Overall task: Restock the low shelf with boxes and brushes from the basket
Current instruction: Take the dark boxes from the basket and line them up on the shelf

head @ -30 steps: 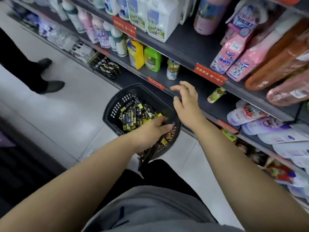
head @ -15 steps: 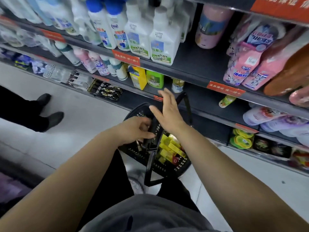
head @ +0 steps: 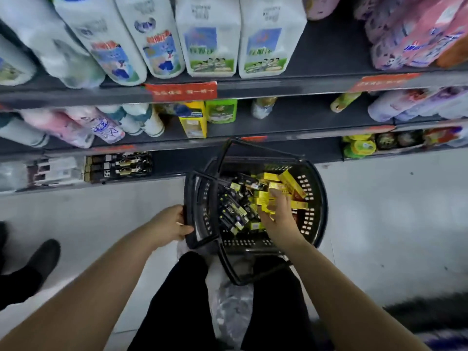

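A black plastic basket [head: 315,211] stands on the floor in front of the low shelf [head: 172,164]. It holds several yellow boxes [head: 291,182] on the right and several dark brush packs [head: 234,207] on the left. My left hand [head: 169,224] grips a handle of the basket at its left side. My right hand [head: 279,216] reaches into the basket, its fingers among the yellow boxes; whether it holds one is unclear. Dark brush packs [head: 119,167] lie stacked on the low shelf to the left.
Upper shelves carry white detergent bottles [head: 210,36], pink refill pouches [head: 415,34] and small bottles. Another person's black shoe [head: 44,257] stands on the floor at far left. My legs are right behind the basket. A clear plastic bag [head: 233,307] lies between my legs.
The view has tilted down over the basket. My right hand dropped from above the basket's handles into the boxes. My left hand shifted to the handle at the basket's left side.
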`<state>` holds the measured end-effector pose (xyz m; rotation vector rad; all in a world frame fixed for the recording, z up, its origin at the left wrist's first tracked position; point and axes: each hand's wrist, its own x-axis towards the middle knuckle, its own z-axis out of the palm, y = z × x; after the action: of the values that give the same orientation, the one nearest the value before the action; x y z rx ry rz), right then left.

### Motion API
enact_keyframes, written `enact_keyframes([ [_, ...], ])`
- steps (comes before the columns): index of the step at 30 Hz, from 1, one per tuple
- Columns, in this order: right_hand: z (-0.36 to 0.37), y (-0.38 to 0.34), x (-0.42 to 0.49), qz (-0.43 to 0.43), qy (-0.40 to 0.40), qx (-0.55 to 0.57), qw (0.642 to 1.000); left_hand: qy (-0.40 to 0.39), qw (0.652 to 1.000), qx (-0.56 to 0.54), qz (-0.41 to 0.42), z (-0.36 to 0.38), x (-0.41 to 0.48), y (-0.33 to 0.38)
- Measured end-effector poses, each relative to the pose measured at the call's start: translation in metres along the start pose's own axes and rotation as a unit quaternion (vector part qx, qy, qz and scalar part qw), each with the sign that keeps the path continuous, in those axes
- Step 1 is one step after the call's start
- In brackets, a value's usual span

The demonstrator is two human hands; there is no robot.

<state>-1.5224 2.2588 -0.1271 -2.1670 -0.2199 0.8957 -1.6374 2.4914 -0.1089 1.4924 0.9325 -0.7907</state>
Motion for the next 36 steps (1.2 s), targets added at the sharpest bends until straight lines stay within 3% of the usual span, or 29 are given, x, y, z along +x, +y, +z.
enact_keyframes([
  [7,0.041,0.041,0.06,0.025,-0.04,-0.033,0.998,0.157,0.981,0.108,0.025,-0.006,0.062,-0.062],
  [9,0.053,0.054,0.086,0.026,-0.055,-0.052,0.997,0.26,0.939,0.219,0.057,0.0,0.08,-0.075],
  [11,0.063,0.069,0.113,0.024,-0.064,-0.058,0.996,0.343,0.876,0.302,0.153,0.009,0.099,-0.079],
  [14,0.076,0.097,0.157,0.025,-0.073,-0.075,0.994,0.323,0.813,0.355,0.328,0.027,0.136,-0.068],
  [16,0.086,0.117,0.184,0.032,-0.095,-0.097,0.99,0.274,0.803,0.377,0.372,0.036,0.164,-0.063],
  [18,0.098,0.138,0.209,0.02,-0.112,-0.135,0.984,0.248,0.812,0.374,0.372,0.042,0.191,-0.065],
  [22,0.13,0.175,0.252,-0.056,-0.091,-0.216,0.971,0.288,0.822,0.324,0.37,0.048,0.243,-0.09],
  [26,0.153,0.198,0.281,-0.161,-0.063,-0.289,0.942,0.309,0.783,0.34,0.42,0.053,0.285,-0.115],
  [32,0.154,0.209,0.295,-0.227,-0.044,-0.357,0.905,0.344,0.729,0.392,0.444,0.049,0.307,-0.134],
  [34,0.149,0.207,0.284,-0.208,-0.035,-0.316,0.925,0.367,0.718,0.423,0.413,0.056,0.303,-0.131],
  [36,0.141,0.206,0.263,-0.158,-0.031,-0.215,0.963,0.396,0.742,0.39,0.374,0.07,0.295,-0.126],
])
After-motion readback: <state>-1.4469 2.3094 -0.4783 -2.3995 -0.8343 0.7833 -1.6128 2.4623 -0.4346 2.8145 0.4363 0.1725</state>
